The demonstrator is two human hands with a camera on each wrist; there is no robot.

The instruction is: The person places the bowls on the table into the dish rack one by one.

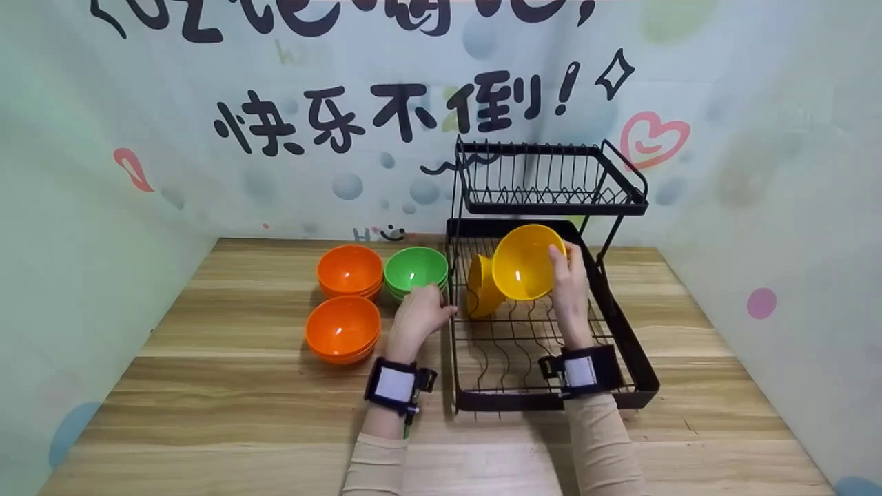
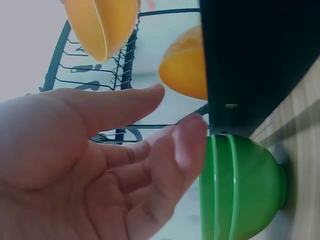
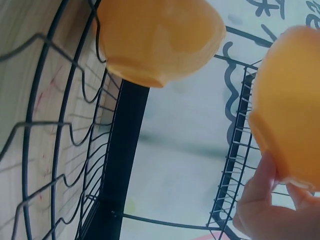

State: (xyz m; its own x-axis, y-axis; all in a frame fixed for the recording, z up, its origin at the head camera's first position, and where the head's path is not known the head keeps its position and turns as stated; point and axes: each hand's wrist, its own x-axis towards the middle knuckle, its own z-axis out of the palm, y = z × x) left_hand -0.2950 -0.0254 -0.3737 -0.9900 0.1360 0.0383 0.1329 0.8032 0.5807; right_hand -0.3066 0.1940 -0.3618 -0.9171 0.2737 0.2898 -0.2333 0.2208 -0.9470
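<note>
My right hand (image 1: 572, 300) grips a yellow bowl (image 1: 522, 265) by its right side, raised over the lower tier of a black dish rack (image 1: 551, 399). Its inside faces the head camera. In the right wrist view, fingertips press against the outside of this bowl (image 3: 292, 105). A second yellow bowl (image 1: 484, 293) stands on its side in the rack, partly hidden behind the held one. My left hand (image 1: 417, 318) is in front of the stacked green bowls (image 1: 415, 265), left of the rack. In the left wrist view, its fingers are loosely bent, thumb apart, holding nothing.
Two stacks of orange bowls stand left of the green ones, a rear stack (image 1: 349, 269) and a front stack (image 1: 342, 329). The rack's upper tier (image 1: 555, 208) overhangs the back of the lower one. A printed backdrop (image 1: 331, 186) rises behind the wooden table (image 1: 227, 386).
</note>
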